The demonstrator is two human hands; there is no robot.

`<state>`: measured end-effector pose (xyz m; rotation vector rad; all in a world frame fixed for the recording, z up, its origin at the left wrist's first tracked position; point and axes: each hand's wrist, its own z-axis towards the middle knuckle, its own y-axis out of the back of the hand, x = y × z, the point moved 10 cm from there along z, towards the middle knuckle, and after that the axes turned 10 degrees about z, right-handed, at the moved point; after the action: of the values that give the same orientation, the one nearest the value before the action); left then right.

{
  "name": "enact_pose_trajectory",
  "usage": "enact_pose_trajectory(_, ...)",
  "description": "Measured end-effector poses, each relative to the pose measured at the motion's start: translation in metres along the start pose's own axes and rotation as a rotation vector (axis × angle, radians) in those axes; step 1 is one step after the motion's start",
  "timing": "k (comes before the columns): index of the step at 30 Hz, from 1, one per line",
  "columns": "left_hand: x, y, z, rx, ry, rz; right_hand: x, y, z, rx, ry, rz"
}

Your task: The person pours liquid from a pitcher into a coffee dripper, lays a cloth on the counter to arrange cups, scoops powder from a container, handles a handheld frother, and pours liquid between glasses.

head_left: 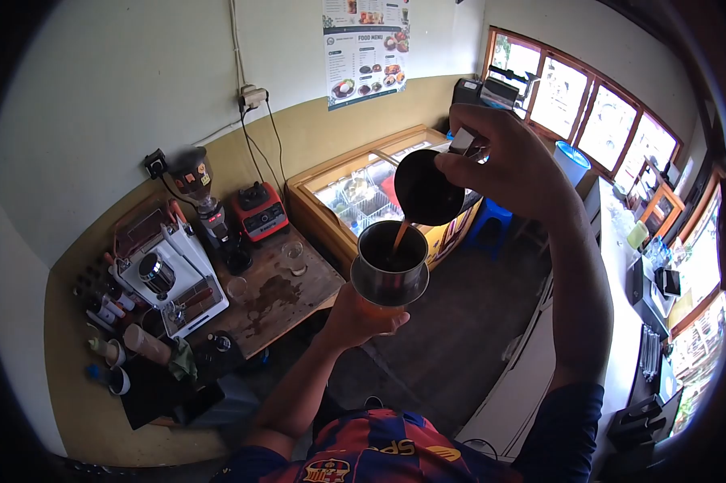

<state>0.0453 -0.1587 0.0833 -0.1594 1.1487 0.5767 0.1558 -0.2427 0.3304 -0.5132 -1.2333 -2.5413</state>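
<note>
My right hand [504, 161] is up high, its fingers closed on the handle of a dark pitcher [430, 191]. The pitcher is tilted, and a thin brown stream [401, 234] runs from its lip into a metal drip filter [391, 280] with a wide flange. Below that flange, my left hand [359, 320] is wrapped round a cup, mostly hidden, with an amber tint showing between the fingers. The filter sits on top of this cup, roughly upright, with dark contents inside. Pitcher and filter are slightly apart.
On the wooden counter [319, 288] at left stand an espresso machine [174, 278], a grinder [206, 201], a red blender base [260, 213] and glasses [294, 258] beside a wet patch. A glass-topped freezer [339, 197] stands behind my hands. A long white counter [608, 266] runs along the right.
</note>
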Motion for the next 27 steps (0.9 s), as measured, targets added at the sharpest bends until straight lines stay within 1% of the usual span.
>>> enact_pose_trajectory(4, -0.005, 0.004, 0.001, -0.007, -0.049, 0.028, 0.0, 0.0, 0.002, -0.005, 0.004, -0.038)
enact_pose_trajectory(7, -0.01, 0.007, 0.002, -0.036, -0.069, 0.019, 0.005, -0.001, 0.004, -0.013, 0.02, -0.007)
enact_pose_trajectory(9, -0.015, 0.009, 0.004, -0.05, -0.09, 0.026, 0.01, -0.001, 0.006, -0.029, 0.079, -0.019)
enact_pose_trajectory(10, -0.014, 0.009, 0.004, -0.039, -0.081, 0.02, 0.012, 0.0, 0.007, -0.038, 0.109, -0.026)
enact_pose_trajectory(12, -0.012, 0.01, 0.005, -0.016, -0.061, 0.008, 0.01, -0.002, 0.011, -0.019, 0.103, -0.012)
enact_pose_trajectory(18, -0.026, 0.024, 0.013, -0.068, -0.051, 0.044, 0.018, 0.0, 0.019, -0.01, 0.058, -0.019)
enact_pose_trajectory(21, -0.028, 0.027, 0.021, 0.018, -0.017, 0.12, 0.018, 0.008, 0.025, -0.048, 0.071, -0.096)
enact_pose_trajectory(24, -0.032, 0.035, 0.027, -0.061, -0.001, 0.037, 0.022, 0.016, 0.034, -0.085, 0.123, -0.155)
enact_pose_trajectory(26, -0.031, 0.036, 0.036, -0.066, -0.044, 0.078, 0.025, 0.019, 0.042, -0.073, 0.168, -0.149)
enact_pose_trajectory(27, -0.032, 0.037, 0.039, -0.069, -0.066, 0.1, 0.024, 0.019, 0.046, -0.04, 0.112, -0.158)
